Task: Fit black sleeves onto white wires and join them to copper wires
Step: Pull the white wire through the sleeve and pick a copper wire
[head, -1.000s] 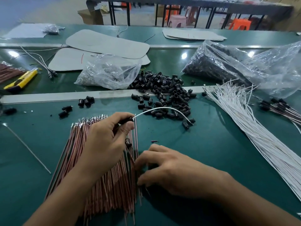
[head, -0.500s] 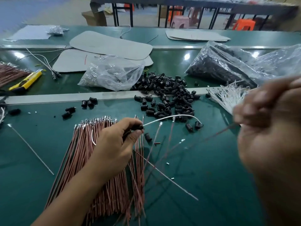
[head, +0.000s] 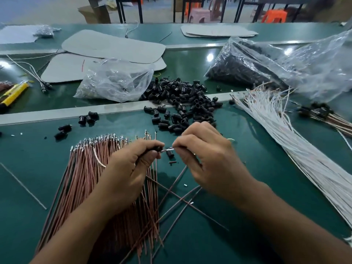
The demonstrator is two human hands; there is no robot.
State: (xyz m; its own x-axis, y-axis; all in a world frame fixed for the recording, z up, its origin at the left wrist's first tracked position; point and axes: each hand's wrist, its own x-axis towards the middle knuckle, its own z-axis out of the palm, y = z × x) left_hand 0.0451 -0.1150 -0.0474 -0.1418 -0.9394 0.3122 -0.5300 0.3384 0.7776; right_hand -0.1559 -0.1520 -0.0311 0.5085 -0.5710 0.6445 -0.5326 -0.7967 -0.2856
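My left hand (head: 131, 168) pinches a black sleeve (head: 157, 149) that sits on a white wire; the wire's tail curls out behind the hand over the copper bundle. My right hand (head: 205, 159) pinches a copper wire, and its metal tip (head: 167, 149) points into the sleeve's open end. Both hands meet above the green table (head: 257, 178). A fanned bundle of copper wires (head: 85, 178) lies under my left forearm. Loose black sleeves (head: 182, 103) are heaped just beyond the hands. A sheaf of white wires (head: 297, 149) runs along the right.
Several stray copper wires (head: 177, 197) cross below my hands. Two clear plastic bags (head: 118, 82) (head: 266, 63) lie beyond the sleeves. Finished joined wires (head: 327, 117) rest at far right. A yellow cutter (head: 13, 94) lies at far left, with grey pads (head: 114, 46) behind.
My right hand swung up with a copper wire, then came back down to the left hand. The wire's tip now meets the sleeve. Several copper wires got scattered.
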